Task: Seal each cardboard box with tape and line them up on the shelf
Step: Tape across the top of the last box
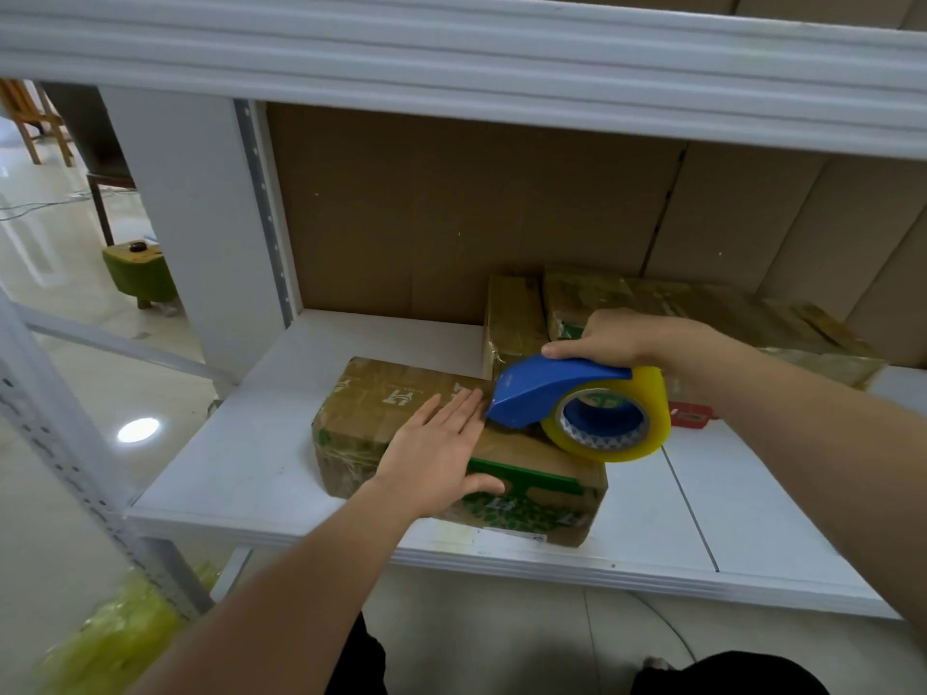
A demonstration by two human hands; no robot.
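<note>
Mid-frame on the shelf, the right hand grips the tape dispenser on the front box, left hand pressing flat, while two taped boxes wait behind, not yet lined up.

— Which box is being taped?
— The brown cardboard box with green print, flat near the shelf's front edge, the blue tape dispenser with its yellow roll on top.
— Others?
— Two taped boxes against the back edge.
</note>
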